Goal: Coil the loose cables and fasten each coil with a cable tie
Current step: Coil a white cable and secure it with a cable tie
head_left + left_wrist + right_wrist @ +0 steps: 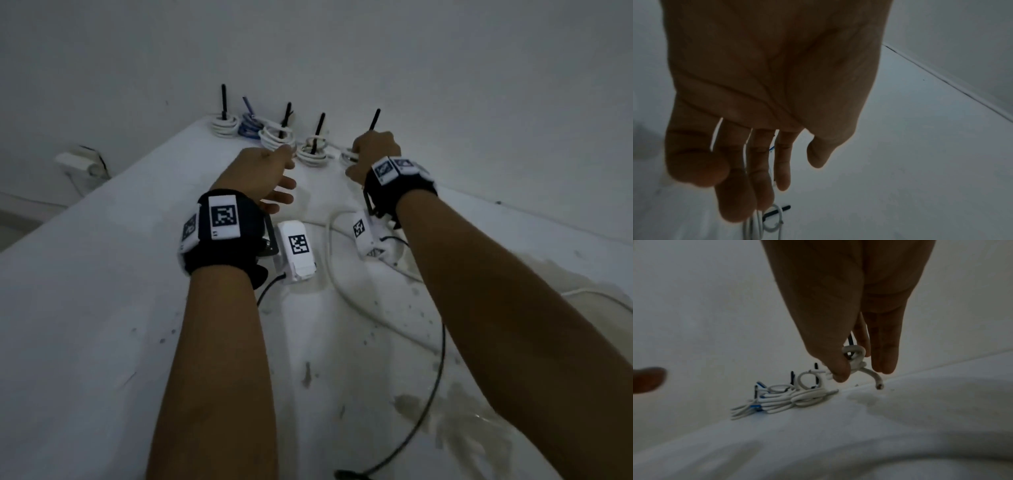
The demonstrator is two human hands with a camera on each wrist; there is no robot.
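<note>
Several tied coils stand in a row along the table's far edge, each with a black cable tie (223, 102) sticking up: a white coil (224, 126), a blue coil (249, 129), two more white coils (276, 137). My right hand (359, 157) pinches the rightmost small white coil (856, 359) between thumb and fingers, just above the table; its black tie (375, 120) rises behind my knuckles and its cut end (878, 386) hangs free. My left hand (281, 178) hovers open beside the neighbouring coil (311, 153), fingers (764, 178) straight, holding nothing.
A loose white cable (332, 274) curves over the white table (102, 308) under my wrists. A thin black lead (440, 370) runs to the near edge. A wall socket box (80, 164) sits at the left. Stains mark the table's right side.
</note>
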